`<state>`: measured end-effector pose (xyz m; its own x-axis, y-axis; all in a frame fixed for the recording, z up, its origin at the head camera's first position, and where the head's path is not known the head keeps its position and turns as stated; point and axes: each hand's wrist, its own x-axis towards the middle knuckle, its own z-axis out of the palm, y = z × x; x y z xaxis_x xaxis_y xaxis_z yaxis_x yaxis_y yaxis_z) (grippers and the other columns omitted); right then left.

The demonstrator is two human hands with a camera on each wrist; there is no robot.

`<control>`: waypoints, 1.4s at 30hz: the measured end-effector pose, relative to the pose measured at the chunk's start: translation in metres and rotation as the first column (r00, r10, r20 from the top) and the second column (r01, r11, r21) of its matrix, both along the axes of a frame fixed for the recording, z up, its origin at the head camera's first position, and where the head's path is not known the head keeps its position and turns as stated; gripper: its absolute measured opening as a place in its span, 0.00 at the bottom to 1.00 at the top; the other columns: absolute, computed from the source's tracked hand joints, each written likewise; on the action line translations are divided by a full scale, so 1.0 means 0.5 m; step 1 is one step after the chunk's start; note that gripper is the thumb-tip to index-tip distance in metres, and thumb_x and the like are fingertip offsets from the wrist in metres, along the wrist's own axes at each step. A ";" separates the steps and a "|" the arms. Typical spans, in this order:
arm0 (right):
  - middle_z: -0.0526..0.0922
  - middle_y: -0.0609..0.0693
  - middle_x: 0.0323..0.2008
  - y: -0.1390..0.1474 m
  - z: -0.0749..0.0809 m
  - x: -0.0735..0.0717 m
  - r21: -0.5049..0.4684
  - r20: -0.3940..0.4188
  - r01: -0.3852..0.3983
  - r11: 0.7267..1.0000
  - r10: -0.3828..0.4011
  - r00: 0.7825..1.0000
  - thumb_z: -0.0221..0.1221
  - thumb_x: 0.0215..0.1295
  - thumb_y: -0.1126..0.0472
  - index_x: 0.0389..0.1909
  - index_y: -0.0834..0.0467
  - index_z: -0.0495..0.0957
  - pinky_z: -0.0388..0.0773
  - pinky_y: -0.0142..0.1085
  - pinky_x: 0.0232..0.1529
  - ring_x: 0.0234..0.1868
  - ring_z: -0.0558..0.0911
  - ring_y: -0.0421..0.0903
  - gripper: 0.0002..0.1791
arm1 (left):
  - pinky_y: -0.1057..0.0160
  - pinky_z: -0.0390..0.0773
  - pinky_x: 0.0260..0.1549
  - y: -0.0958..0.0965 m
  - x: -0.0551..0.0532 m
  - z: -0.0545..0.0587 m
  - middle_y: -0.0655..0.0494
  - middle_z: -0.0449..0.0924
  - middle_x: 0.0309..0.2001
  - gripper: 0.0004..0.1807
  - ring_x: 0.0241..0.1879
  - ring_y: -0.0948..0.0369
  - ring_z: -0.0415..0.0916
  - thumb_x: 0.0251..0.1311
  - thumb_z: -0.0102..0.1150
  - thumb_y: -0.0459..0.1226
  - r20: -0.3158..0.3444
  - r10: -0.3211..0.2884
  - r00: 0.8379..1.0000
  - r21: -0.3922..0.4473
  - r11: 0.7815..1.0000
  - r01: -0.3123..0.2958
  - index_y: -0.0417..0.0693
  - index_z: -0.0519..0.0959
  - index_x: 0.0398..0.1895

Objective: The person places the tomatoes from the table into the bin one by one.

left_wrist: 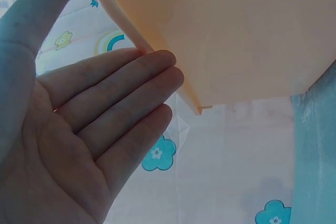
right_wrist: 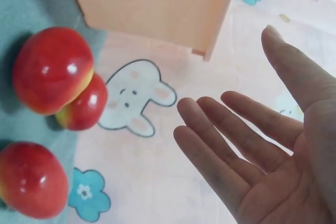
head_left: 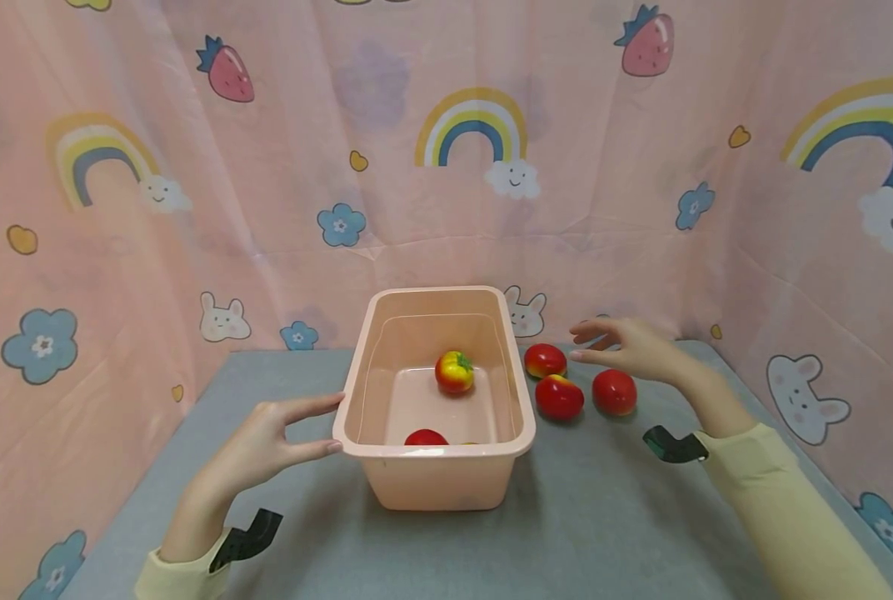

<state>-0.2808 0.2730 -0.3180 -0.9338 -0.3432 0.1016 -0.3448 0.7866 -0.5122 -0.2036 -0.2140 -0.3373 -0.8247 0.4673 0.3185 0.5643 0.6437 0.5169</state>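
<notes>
A pale pink plastic bin (head_left: 439, 483) stands on the table, its rim touched on the left side by my left hand (head_left: 266, 442), whose fingers are fairly straight. Inside lie a red-and-yellow apple-like fruit (head_left: 454, 372) with a green top and a red one (head_left: 426, 437) partly hidden by the near wall. My right hand (head_left: 630, 348) hovers with nothing in it, right of the bin. Below and beside it are three glossy red fruits: one at the back (head_left: 546, 360), one nearer the bin (head_left: 559, 397) and one to the right (head_left: 615, 392). In the right wrist view that palm (right_wrist: 283, 192) is bare.
The grey table (head_left: 604, 517) extends in front of the bin and to both sides. A pink patterned curtain (head_left: 281, 167) hangs close behind the table and along its sides. Each wrist carries a black mount (head_left: 246, 540) at the sleeve.
</notes>
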 end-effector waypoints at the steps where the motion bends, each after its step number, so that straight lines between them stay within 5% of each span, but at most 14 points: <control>1: 0.78 0.60 0.54 0.002 -0.001 0.000 0.002 0.004 0.005 1.000 -0.005 1.000 0.62 0.58 0.42 0.59 0.58 0.73 0.83 0.46 0.42 0.51 0.80 0.58 0.33 | 0.53 0.77 0.52 0.000 0.000 0.000 0.62 0.79 0.55 0.32 0.56 0.61 0.77 0.50 0.68 0.52 -0.001 -0.001 1.000 0.001 1.000 0.001 0.52 0.77 0.59; 29: 0.80 0.64 0.51 0.085 -0.053 0.007 -0.046 -0.003 -0.009 0.999 0.009 1.000 0.60 0.63 0.50 0.56 0.63 0.74 0.81 0.51 0.42 0.50 0.79 0.62 0.26 | 0.53 0.77 0.52 -0.004 0.002 -0.004 0.61 0.79 0.55 0.32 0.56 0.60 0.77 0.50 0.68 0.53 -0.003 0.007 1.000 0.010 1.000 -0.007 0.51 0.77 0.58; 42: 0.78 0.64 0.52 0.116 -0.088 0.005 -0.010 0.023 0.059 0.998 -0.059 0.998 0.60 0.62 0.48 0.58 0.63 0.72 0.81 0.51 0.42 0.52 0.78 0.64 0.29 | 0.52 0.78 0.51 -0.003 -0.003 -0.004 0.61 0.79 0.55 0.33 0.56 0.60 0.77 0.50 0.67 0.54 -0.004 -0.005 1.000 0.010 1.000 0.005 0.53 0.77 0.59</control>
<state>-0.2782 0.3311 -0.3622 -0.9545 -0.2862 0.0841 -0.2862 0.7995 -0.5281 -0.2050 -0.2155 -0.3395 -0.8214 0.4680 0.3261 0.5692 0.6359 0.5212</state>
